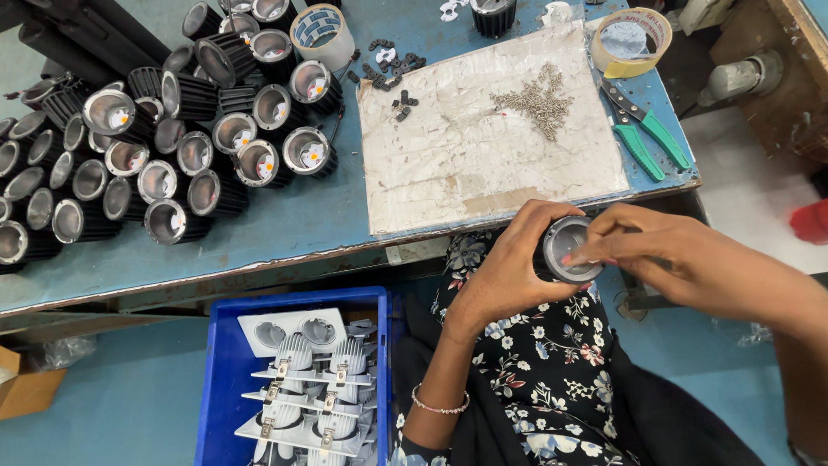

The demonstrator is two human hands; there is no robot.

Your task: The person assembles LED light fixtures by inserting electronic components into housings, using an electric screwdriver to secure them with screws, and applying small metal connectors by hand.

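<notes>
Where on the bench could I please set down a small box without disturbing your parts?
The white sheet is mostly bare below the screw pile. A blue strip of table lies free between the black housings and the front edge. The left half is crowded with housings; the far right holds the tape roll and green pliers.

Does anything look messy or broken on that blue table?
Nothing looks broken. The white paper sheet on the blue table is stained and torn along its edges, and small black clips lie scattered off its top-left corner.
</notes>
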